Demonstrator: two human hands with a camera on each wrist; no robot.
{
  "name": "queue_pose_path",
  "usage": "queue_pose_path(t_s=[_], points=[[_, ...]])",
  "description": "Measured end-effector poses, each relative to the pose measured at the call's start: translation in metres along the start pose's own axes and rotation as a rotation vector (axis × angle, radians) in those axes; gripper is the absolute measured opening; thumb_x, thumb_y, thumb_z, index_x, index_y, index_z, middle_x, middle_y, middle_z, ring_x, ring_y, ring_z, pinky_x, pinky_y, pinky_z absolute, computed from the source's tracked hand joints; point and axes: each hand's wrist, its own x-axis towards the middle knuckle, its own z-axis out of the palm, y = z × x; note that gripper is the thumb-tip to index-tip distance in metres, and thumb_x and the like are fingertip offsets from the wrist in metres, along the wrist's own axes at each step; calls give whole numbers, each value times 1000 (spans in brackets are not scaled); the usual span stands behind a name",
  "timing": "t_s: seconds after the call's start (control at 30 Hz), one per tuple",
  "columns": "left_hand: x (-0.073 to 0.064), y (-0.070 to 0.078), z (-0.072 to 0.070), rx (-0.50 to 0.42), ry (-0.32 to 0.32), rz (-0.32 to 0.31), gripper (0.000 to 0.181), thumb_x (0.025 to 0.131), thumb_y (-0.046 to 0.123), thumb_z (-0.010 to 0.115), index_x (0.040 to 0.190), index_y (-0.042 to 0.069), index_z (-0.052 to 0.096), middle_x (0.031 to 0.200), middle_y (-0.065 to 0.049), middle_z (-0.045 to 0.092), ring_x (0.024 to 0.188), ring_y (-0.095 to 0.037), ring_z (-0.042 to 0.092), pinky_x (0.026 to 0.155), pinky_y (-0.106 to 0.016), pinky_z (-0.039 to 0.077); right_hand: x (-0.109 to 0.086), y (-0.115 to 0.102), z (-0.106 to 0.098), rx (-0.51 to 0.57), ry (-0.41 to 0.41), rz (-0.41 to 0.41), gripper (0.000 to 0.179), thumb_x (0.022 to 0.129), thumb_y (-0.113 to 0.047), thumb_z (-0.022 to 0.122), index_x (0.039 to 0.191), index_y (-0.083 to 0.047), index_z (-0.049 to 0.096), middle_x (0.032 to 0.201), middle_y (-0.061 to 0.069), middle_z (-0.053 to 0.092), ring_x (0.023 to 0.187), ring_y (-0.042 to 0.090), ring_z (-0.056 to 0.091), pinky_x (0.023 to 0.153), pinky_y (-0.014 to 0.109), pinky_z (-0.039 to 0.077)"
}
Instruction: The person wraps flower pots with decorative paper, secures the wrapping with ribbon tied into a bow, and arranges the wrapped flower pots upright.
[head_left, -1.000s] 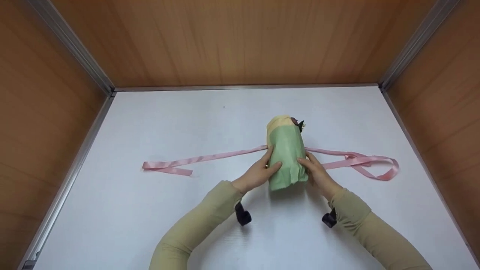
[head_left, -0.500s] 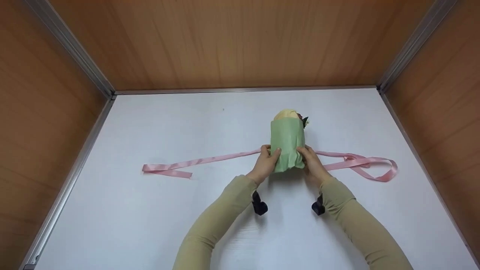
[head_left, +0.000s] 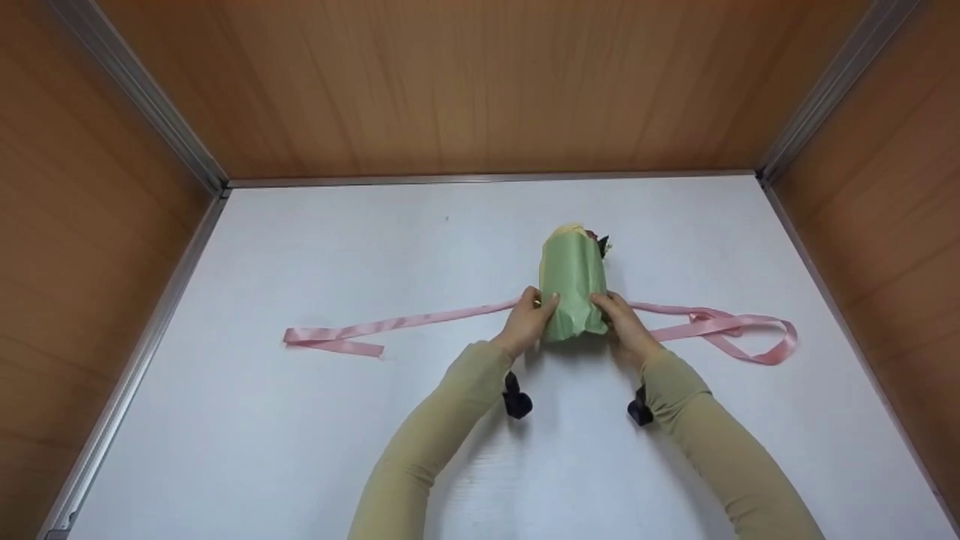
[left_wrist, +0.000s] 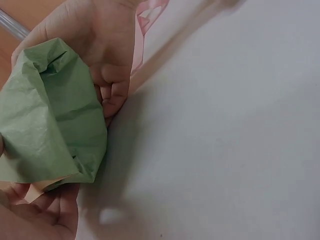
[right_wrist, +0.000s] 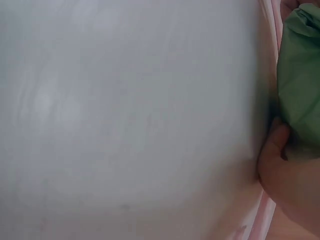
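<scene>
A bouquet point(head_left: 574, 274) wrapped in green paper, with pale yellow paper at its far end, is held between both hands right of the middle in the head view. A dark reddish flower and dark leaf point(head_left: 602, 244) peek out at its top right. My left hand point(head_left: 525, 322) grips the near left side, thumb on top. On the near right side my right hand point(head_left: 626, 326) grips it likewise. The left wrist view looks at the folded near end of the green paper point(left_wrist: 60, 115). A pink satin ribbon point(head_left: 420, 320) runs crosswise behind the hands; its middle is hidden by the bouquet.
The ribbon's right part lies in a loose loop point(head_left: 784, 341); its left end is folded back. The white tabletop point(head_left: 300, 435) is bounded by wood panels point(head_left: 480, 90) with metal edging at the back and sides. A dark wrist camera point(head_left: 517, 405) hangs under each forearm.
Both hands have carried the bouquet slightly away from me, and its near end has moved back. It has turned, so green paper covers more of the yellow. The ribbon's ends lie as before.
</scene>
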Motion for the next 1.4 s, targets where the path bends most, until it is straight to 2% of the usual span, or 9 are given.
queue_pose_path(t_s=[0.2,0.33,0.53,0.63,0.77,0.87,1.03,1.27,1.4], points=[[3,0,-1,37,-3,9,28,100,38,43,99,10,43,88,-2,46,80,-14,44,67,-25,37,0,-3,-5,-135,-44,12,84,95,-53,43,152,-9,-2,156,15,15,145,28,16,117,42,15],[2,-1,-1,59,-9,25,28,100,38,43,98,10,42,84,-1,45,75,-14,43,64,-25,36,-2,-5,-10,-288,-18,22,90,91,-61,44,152,-9,4,155,16,21,140,31,27,114,47,23],[5,-1,-7,274,57,87,43,96,43,49,121,9,49,109,-9,57,97,-19,53,83,-32,46,-6,-8,-15,-474,47,-7,85,92,-65,35,149,-4,22,142,20,40,125,32,44,106,45,36],[8,0,-11,434,85,92,60,94,50,49,136,8,42,128,-15,49,118,-26,45,100,-41,38,-6,-8,-20,-506,105,-67,72,99,-55,27,143,1,34,135,24,47,122,33,46,104,44,37],[11,1,-16,602,17,28,75,93,61,40,140,3,37,138,-19,38,128,-32,33,105,-51,27,-2,-7,-29,-587,240,-188,42,103,-26,37,128,5,51,125,25,53,116,34,51,98,43,42],[12,-2,-18,701,-28,-29,80,91,68,32,136,2,43,137,-20,38,126,-33,33,103,-52,27,2,-4,-34,-779,278,-278,32,96,-10,49,124,5,54,123,26,53,115,38,50,98,47,42],[10,-4,-18,759,-75,-76,88,90,72,23,127,-3,51,133,-21,34,122,-34,30,102,-52,25,6,5,-35,-1055,311,-365,29,88,-5,58,115,8,58,117,28,50,114,44,44,100,52,37],[8,-2,-16,769,-76,-97,85,90,72,21,110,-1,59,124,-20,37,116,-34,30,98,-53,26,7,5,-29,-1086,251,-371,16,92,-7,52,95,7,60,95,21,58,92,36,52,83,47,43],[10,2,-17,685,-13,-66,76,90,69,35,104,-2,59,114,-20,48,107,-32,42,95,-48,35,7,-5,-27,-920,198,-242,20,95,-9,44,103,5,55,92,18,59,83,27,54,74,38,45]])
